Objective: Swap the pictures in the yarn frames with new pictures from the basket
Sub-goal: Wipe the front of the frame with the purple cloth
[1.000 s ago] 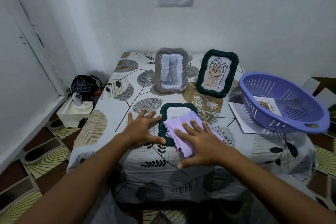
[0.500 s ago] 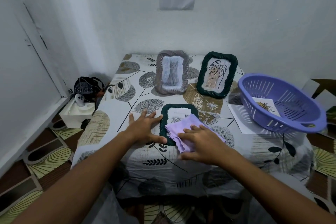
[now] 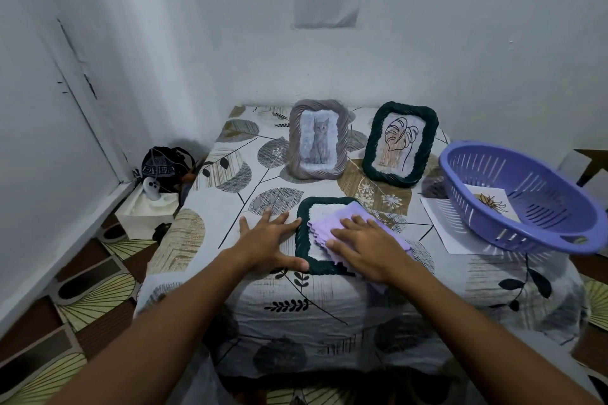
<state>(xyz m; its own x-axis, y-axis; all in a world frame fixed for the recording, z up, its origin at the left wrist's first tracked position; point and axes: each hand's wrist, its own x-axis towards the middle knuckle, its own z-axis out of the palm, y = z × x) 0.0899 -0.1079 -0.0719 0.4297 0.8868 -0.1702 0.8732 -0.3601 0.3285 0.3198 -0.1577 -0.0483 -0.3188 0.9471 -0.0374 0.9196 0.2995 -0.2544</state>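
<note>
on the flat green frame [image 3: 304,237] our right hand [image 3: 365,248] pressed a lilac cloth [image 3: 332,223], fingers straight; beside it our left hand [image 3: 268,242] lay spread flat.

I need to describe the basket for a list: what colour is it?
The basket is purple (lavender-blue) plastic with slotted walls, shown clearly in the head view.

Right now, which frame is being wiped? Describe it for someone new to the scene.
On the leaf-print table, two frames stand at the back. The wiped frame lies flat at the near edge between both hands, dark green like the standing leaf frame, with a lilac cloth over it.
</note>
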